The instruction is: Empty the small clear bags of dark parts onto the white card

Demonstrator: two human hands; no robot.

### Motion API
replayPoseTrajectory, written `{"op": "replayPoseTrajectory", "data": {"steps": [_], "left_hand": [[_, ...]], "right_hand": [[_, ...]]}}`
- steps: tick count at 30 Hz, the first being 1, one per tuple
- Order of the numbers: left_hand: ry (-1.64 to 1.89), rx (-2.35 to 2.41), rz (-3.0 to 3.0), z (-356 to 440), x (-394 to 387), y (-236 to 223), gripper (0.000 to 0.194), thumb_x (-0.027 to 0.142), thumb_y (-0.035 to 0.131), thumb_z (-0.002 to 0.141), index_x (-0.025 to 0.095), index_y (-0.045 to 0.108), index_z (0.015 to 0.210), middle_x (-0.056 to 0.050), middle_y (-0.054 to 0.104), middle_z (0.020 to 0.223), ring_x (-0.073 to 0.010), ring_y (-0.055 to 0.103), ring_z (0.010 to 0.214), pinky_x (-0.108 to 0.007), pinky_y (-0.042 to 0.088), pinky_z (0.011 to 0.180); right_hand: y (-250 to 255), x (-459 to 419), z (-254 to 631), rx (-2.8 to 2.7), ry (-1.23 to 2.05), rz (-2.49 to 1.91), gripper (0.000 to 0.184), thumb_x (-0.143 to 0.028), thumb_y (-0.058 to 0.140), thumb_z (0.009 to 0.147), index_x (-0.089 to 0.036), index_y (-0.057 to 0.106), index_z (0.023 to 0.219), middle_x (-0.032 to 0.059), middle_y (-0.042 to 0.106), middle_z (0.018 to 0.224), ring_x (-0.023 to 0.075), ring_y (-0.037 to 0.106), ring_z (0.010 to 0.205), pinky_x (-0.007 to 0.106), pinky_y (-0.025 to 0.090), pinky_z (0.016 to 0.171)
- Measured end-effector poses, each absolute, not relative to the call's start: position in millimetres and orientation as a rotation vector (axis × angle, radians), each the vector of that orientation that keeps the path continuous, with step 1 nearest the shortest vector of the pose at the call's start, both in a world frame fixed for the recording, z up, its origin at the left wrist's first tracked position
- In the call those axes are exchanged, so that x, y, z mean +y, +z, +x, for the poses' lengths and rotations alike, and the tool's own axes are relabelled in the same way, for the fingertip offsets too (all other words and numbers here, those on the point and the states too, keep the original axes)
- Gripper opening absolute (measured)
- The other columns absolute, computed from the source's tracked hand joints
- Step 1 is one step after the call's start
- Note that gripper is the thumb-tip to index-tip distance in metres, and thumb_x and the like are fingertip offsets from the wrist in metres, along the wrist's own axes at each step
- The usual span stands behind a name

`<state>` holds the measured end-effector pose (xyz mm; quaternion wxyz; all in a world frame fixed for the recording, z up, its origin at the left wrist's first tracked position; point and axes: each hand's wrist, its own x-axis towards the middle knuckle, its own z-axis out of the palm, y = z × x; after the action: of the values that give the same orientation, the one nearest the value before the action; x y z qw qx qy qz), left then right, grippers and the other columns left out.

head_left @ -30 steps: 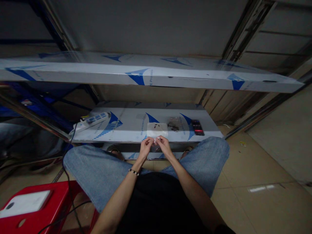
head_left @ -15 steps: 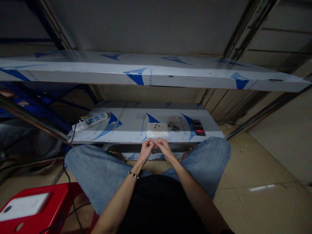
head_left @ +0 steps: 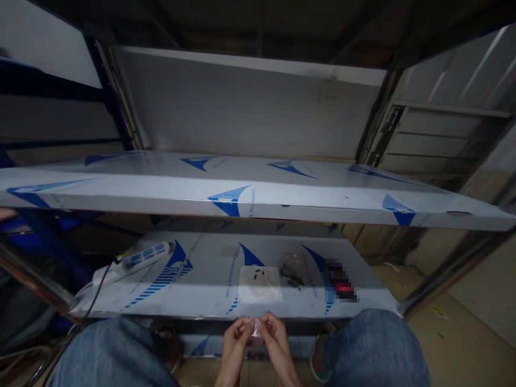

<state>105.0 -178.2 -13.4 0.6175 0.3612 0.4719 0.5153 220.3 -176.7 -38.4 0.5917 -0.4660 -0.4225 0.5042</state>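
My left hand [head_left: 235, 339] and my right hand [head_left: 274, 339] are close together just in front of the lower shelf's edge. Both pinch a small clear plastic bag [head_left: 256, 329] between thumbs and fingers; its contents are too small to make out. Beyond them on the shelf lies a whitish square sheet [head_left: 262, 293] with a few small dark pieces [head_left: 259, 274] on it. To its right is another clear bag [head_left: 293, 269] with dark small parts in or beside it. Farther right sits a black and red item [head_left: 342, 282], blurred by pixelation.
The lower shelf [head_left: 193, 295] carries a white power strip [head_left: 147, 257] at left, its black cable [head_left: 97, 293] hanging over the edge. An upper shelf [head_left: 306, 188] crosses above. My knees flank the hands, with metal posts at both sides.
The view has tilted upward, so the shelves and hands sit lower and the red stool has left the picture. The clear bag between my fingers now shows more plainly.
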Motion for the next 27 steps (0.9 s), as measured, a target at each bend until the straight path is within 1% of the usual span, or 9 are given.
{"op": "replayPoseTrajectory", "data": {"steps": [2,6,9,12,14,17,19,24,27], "left_hand": [[1.17,1.091,0.82,103.8,-178.0,-12.1,0.052,0.064,0.086,0.059,0.015,0.075,0.074,-0.007,0.071,0.074,-0.0206,0.064,0.071,-0.026,0.05,0.066],[1.14,1.068,0.835,102.5,-175.4,-16.8,0.054,0.066,0.086,0.057,0.015,0.074,0.07,-0.006,0.069,0.069,-0.0191,0.062,0.066,-0.026,0.049,0.064],[1.139,1.051,0.848,102.5,-171.1,-26.2,0.055,0.067,0.086,0.056,0.015,0.073,0.069,-0.006,0.069,0.07,-0.0195,0.062,0.068,-0.026,0.049,0.066],[1.148,1.092,0.882,103.0,-165.7,-32.8,0.054,0.068,0.083,0.06,0.016,0.07,0.066,-0.005,0.065,0.066,-0.0182,0.059,0.065,-0.025,0.047,0.061],[1.158,1.127,0.931,102.5,-162.6,-32.3,0.052,0.067,0.081,0.064,0.016,0.07,0.067,-0.004,0.064,0.065,-0.0181,0.059,0.065,-0.025,0.046,0.061],[1.143,1.163,0.999,100.0,-158.5,-25.6,0.047,0.063,0.08,0.066,0.017,0.074,0.072,-0.005,0.069,0.072,-0.0209,0.062,0.071,-0.028,0.05,0.068],[1.138,1.183,1.003,98.1,-156.1,-20.9,0.044,0.061,0.077,0.071,0.017,0.076,0.077,-0.006,0.071,0.076,-0.0227,0.063,0.074,-0.03,0.051,0.071],[1.115,1.188,1.011,95.7,-153.3,-16.5,0.035,0.051,0.075,0.076,0.016,0.075,0.078,-0.005,0.072,0.074,-0.0202,0.063,0.07,-0.028,0.051,0.068],[1.115,1.165,1.056,95.3,-152.0,-18.4,0.031,0.047,0.075,0.078,0.016,0.074,0.075,-0.005,0.071,0.072,-0.0187,0.063,0.068,-0.027,0.051,0.068]], "right_hand": [[-38.7,-178.6,219.3,-0.97,1.183,-1.096,0.055,-0.07,0.073,0.075,-0.018,0.056,0.065,-0.0032,0.044,0.058,0.0119,0.039,0.055,0.023,0.033,0.052],[-44.8,-180.0,219.5,-0.935,1.203,-1.103,0.057,-0.072,0.074,0.072,-0.019,0.056,0.064,-0.002,0.047,0.06,0.0133,0.043,0.058,0.024,0.036,0.054],[-52.4,-178.2,220.6,-0.968,1.274,-1.083,0.057,-0.072,0.073,0.073,-0.019,0.055,0.065,-0.0009,0.049,0.062,0.0146,0.045,0.059,0.025,0.037,0.055],[-52.7,-177.0,221.4,-0.983,1.276,-1.102,0.054,-0.07,0.071,0.076,-0.019,0.056,0.067,-0.0008,0.05,0.064,0.0157,0.048,0.062,0.025,0.039,0.058],[-46.3,-176.4,222.2,-0.947,1.228,-1.138,0.051,-0.069,0.071,0.077,-0.02,0.058,0.069,-0.0006,0.052,0.067,0.0167,0.051,0.065,0.025,0.041,0.059],[-32.4,-172.5,225.2,-0.931,1.211,-1.176,0.046,-0.065,0.073,0.075,-0.022,0.06,0.069,-0.0003,0.054,0.067,0.0179,0.052,0.065,0.026,0.042,0.059],[-26.0,-167.8,228.0,-0.952,1.249,-1.175,0.042,-0.06,0.074,0.077,-0.021,0.061,0.069,-0.0004,0.055,0.065,0.0172,0.052,0.064,0.026,0.042,0.061],[-25.1,-161.6,232.1,-0.933,1.336,-1.182,0.039,-0.055,0.074,0.079,-0.02,0.061,0.07,-0.0005,0.059,0.065,0.0153,0.052,0.063,0.024,0.04,0.059],[-27.2,-162.0,233.5,-0.942,1.353,-1.167,0.037,-0.054,0.074,0.079,-0.02,0.061,0.072,-0.0008,0.059,0.066,0.0148,0.052,0.062,0.024,0.041,0.059]]}}
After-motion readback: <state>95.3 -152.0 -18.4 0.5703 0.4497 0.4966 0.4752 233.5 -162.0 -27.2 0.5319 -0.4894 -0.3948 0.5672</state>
